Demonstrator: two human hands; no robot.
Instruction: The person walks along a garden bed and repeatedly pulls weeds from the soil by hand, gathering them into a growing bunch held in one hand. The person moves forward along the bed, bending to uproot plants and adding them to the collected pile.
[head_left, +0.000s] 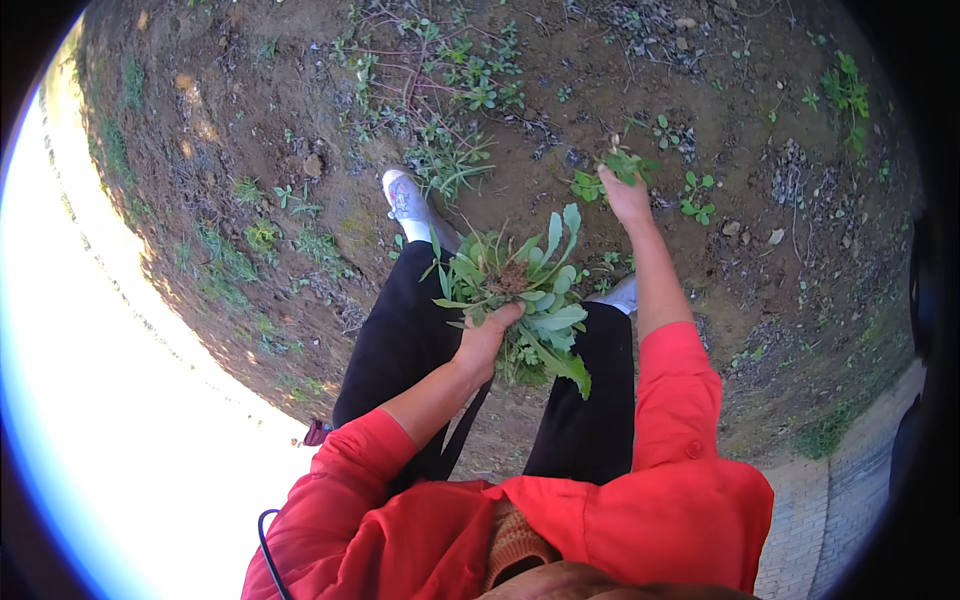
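Note:
My left hand (487, 337) grips a thick bundle of uprooted leafy green weeds (555, 319), with brown roots showing at its top. The bundle hangs above the ground between my knees. Farther out and to the right, my right hand (626, 199) is closed around a small green leafy plant (628, 166); a pale stub sticks up from it, and my fingers are partly hidden by the leaves. More low leaves (587, 186) lie just left of that hand; whether they belong to the held plant I cannot tell.
Brown soil bears scattered weeds, dry leaves and small stones. A sprawling red-stemmed plant (420, 75) spreads beyond my left shoe (405, 196). My right shoe (624, 292) is below my right forearm. A small seedling (697, 196) grows right of my right hand. Brick paving (795, 525) lies at lower right.

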